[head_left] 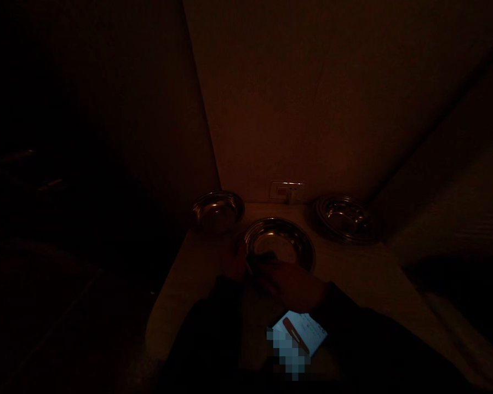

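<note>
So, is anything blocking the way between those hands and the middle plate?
Nothing visible: the right hand overlaps the near edge of the middle plate, and the left hand is by its left rim. The back-left plate and back-right dishware sit aside. Darkness hides finer contact.

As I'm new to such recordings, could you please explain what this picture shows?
No machine here: a head-worn camera looks down at a person's bare left hand and bare right hand. On the brown wooden table are a round, shiny metal left dish, a similar middle dish and a similar right dish, perhaps stacked. Both hands are at the middle dish's near left side; it's too dark to tell what, if anything, they hold. Nearer lies a glowing, pale blue rectangular panel, partly pixelated.
</note>
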Available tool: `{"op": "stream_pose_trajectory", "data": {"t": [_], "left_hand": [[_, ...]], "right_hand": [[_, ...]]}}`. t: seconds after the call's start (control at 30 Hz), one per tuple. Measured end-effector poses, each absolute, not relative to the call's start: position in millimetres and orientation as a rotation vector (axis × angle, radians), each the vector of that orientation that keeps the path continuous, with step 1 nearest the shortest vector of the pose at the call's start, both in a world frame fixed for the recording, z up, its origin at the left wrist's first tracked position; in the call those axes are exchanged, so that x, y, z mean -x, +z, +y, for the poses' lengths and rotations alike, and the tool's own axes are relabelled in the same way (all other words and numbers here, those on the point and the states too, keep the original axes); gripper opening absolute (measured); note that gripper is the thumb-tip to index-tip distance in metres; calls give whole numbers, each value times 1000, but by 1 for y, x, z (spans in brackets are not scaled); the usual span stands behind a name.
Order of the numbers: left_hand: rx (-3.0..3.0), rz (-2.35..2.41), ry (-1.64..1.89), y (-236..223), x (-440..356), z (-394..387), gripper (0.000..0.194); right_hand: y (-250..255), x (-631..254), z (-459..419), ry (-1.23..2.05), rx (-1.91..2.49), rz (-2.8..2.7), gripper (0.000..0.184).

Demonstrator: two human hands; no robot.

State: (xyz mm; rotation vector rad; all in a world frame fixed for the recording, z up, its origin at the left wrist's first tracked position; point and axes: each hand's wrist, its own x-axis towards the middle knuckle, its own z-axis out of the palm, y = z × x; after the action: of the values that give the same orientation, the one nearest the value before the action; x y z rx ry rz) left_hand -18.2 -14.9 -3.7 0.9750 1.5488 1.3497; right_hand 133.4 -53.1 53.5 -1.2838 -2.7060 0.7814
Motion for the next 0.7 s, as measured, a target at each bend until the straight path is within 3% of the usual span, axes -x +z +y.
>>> {"op": "stream_pose_trajectory", "data": {"t": [0.3,0.7], "left_hand": [[-982,1537,1353,-11,19,-15,27],[-1007,1544,1330,-3,18,-15,27]], "right_hand": [[66,-172,-60,846,1282,-2840,36],[51,-123,-52,786,1365,-2664,32]]}}
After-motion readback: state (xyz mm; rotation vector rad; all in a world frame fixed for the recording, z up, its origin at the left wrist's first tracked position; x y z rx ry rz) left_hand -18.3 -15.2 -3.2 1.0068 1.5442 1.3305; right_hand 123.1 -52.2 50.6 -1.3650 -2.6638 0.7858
